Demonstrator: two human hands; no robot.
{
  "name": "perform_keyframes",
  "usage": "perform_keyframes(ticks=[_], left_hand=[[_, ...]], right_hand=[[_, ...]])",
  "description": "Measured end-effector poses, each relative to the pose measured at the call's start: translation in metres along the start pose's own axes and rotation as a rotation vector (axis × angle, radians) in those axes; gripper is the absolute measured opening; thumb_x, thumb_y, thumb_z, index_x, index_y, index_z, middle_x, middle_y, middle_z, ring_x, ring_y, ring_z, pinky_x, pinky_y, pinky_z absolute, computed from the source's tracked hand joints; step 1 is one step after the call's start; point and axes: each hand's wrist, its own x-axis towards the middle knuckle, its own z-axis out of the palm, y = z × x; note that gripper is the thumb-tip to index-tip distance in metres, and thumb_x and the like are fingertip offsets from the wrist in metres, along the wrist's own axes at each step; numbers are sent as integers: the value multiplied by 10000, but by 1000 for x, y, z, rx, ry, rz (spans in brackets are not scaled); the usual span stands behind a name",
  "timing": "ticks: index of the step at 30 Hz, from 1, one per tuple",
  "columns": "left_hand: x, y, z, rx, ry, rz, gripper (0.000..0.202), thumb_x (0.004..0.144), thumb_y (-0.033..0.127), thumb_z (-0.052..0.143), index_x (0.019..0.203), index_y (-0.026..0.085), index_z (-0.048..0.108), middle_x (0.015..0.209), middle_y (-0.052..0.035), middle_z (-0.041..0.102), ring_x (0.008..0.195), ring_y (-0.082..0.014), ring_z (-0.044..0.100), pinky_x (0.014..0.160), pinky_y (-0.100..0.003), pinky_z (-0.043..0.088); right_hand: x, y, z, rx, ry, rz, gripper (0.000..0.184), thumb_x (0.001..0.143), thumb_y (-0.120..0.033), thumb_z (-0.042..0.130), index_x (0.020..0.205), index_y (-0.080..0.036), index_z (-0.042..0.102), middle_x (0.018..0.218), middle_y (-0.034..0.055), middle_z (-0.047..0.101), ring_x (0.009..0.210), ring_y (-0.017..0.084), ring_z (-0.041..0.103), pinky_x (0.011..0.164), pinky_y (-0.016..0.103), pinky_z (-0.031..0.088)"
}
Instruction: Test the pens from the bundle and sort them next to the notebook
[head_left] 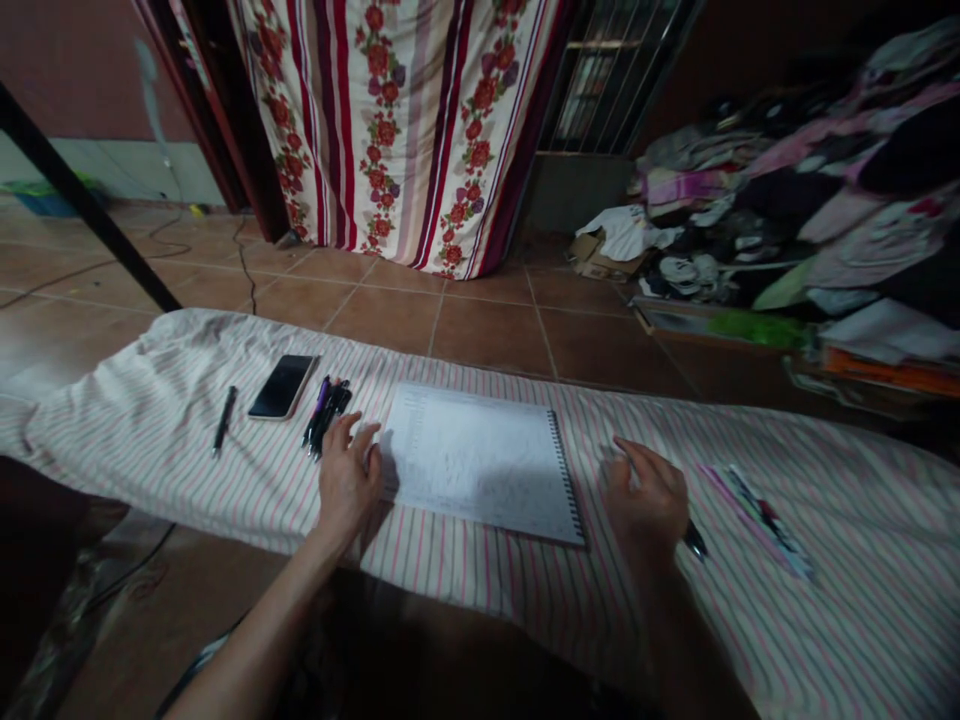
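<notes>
A spiral-bound notebook (pixel 480 460) lies open on a striped cloth (pixel 187 440) spread over a low surface. My left hand (pixel 346 478) rests flat on the cloth at the notebook's left edge, fingers spread, just below a bunch of pens (pixel 325 414). My right hand (pixel 646 500) sits to the right of the spiral binding, fingers curled around a dark pen (pixel 694 541) whose end sticks out to the right.
A phone (pixel 283 386) and a single black pen (pixel 223 418) lie left of the pen bunch. A ruler with pens (pixel 757 515) lies at the right. Beyond are a tiled floor, a floral curtain (pixel 405 120), and a heap of clothes (pixel 810 200) at right.
</notes>
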Motion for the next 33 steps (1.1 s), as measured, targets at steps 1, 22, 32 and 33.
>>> perform_keyframes(ticks=[1, 22, 32, 33], left_hand=[[2, -6, 0, 41, 17, -35, 293, 791, 173, 477, 1033, 139, 640, 1176, -131, 507, 1135, -282, 427, 960, -434, 390], [11, -53, -15, 152, -50, -221, 357, 761, 121, 452, 1064, 143, 640, 928, -152, 594, 854, -279, 499, 714, -405, 428], [20, -61, -21, -221, -81, -518, 387, 773, 160, 459, 1127, 73, 588, 899, -168, 601, 898, -290, 542, 750, -405, 398], [20, -63, -20, -378, -95, -553, 383, 771, 167, 471, 1126, 83, 585, 893, -157, 606, 888, -278, 547, 738, -394, 402]], right_hand=[[1, 0, 1, 0, 4, -2, 251, 817, -181, 450, 927, -117, 666, 869, 112, 685, 814, 214, 622, 766, 342, 477], [23, -108, -2, 197, -133, 25, 283, 848, -178, 401, 969, -139, 654, 909, 108, 681, 865, 201, 600, 813, 332, 466], [26, -158, -6, 391, -191, 139, 284, 852, -213, 394, 935, -156, 660, 910, 101, 689, 878, 201, 622, 828, 363, 489], [26, -165, -5, 431, -210, 163, 283, 853, -220, 396, 933, -158, 660, 912, 100, 691, 882, 202, 625, 828, 365, 491]])
